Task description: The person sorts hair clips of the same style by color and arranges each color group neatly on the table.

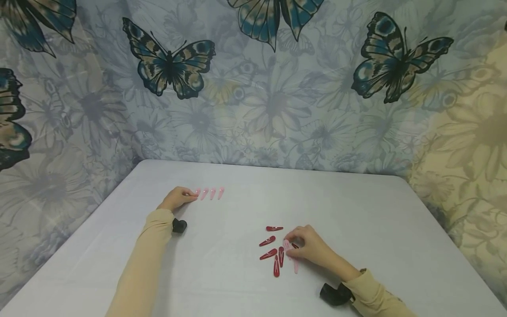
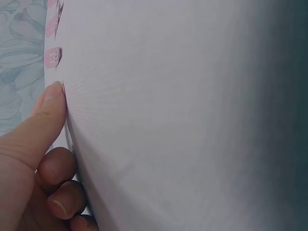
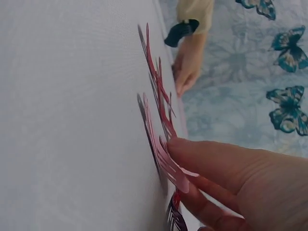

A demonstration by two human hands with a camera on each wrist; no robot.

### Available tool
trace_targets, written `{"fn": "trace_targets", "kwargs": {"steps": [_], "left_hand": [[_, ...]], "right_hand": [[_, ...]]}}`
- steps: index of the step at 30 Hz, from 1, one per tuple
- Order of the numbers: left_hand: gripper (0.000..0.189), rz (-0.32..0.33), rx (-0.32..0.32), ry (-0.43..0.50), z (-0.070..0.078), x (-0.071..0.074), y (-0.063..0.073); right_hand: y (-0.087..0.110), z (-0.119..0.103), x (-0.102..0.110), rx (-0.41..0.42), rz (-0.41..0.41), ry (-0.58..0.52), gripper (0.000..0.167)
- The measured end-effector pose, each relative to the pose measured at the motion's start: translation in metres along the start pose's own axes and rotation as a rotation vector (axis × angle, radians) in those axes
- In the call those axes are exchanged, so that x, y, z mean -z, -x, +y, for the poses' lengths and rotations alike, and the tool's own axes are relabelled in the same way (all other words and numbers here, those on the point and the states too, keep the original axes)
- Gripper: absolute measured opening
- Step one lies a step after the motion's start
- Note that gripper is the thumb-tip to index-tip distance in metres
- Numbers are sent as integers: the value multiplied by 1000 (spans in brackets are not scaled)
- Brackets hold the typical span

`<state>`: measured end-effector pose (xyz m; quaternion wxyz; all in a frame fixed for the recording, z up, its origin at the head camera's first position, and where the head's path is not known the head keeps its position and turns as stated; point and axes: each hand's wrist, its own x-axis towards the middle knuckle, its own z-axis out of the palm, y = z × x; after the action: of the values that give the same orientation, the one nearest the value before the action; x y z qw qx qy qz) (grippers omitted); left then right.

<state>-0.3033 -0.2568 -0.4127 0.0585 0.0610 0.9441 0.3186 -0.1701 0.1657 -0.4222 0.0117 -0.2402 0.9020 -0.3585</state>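
Observation:
In the head view my left hand [image 1: 178,198] pinches the leftmost pink snap hair clip [image 1: 197,192] of a short row at the far left. In the left wrist view the thumb [image 2: 50,106] covers most of it, and the other fingers curl beneath. My right hand [image 1: 310,246] holds a pink snap hair clip [image 1: 287,245] between thumb and index finger, over a loose group of clips. Another pink clip [image 1: 295,266] lies just below that hand. Several dark red clips, one a red clip [image 1: 276,266], lie to its left.
More pink clips [image 1: 213,193] continue the row rightward, evenly spaced and slanted alike. A white cloth covers the table [image 1: 222,251]. Black wrist straps with cameras sit at both wrists, such as the left black camera [image 1: 179,226]. Butterfly-patterned fabric [image 1: 273,110] hangs behind the table.

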Motion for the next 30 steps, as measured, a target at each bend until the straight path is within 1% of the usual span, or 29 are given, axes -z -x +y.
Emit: {"fn": "trace_targets", "kwargs": {"steps": [2,4,6,9,12,14,16,19,22,23,26,29,30], "left_hand": [[25,4,-4,-8,0,0,0],[25,9,-6,-15,0,0,-1],[25,12,-5,-20,0,1,-1],[26,12,1,-16,0,0,-2],[26,11,-1,-10,1,-1,-1],[26,12,-7,-9,1,-1,0],[26,9,-9,-14,2,0,1],[27,-7,-3,7,1,1,0],[30,-17,-25,39,-9,2,-8],[30,-9,-66,60,-19,1,-15],[32,-10,-84,59,-28,1,-20],[30,-11,-69,63,-23,1,-15],[29,-21,-34,49,-13,3,-8]], "right_hand": [[0,1,0,19,14,-17,19],[-1,2,0,36,18,-69,15],[-1,3,0,31,21,-126,12],[-1,6,0,22,21,-218,14],[-1,6,-1,13,53,-277,18],[-2,7,-1,9,78,-302,17],[-2,7,-1,-11,101,-320,14],[-4,8,-1,-62,99,-341,10],[-6,9,0,-107,85,-363,10],[-6,9,0,-118,80,-369,11],[-9,8,1,-133,62,-373,15],[-12,5,3,-143,27,-374,19],[-13,4,4,-147,13,-369,20]]}}
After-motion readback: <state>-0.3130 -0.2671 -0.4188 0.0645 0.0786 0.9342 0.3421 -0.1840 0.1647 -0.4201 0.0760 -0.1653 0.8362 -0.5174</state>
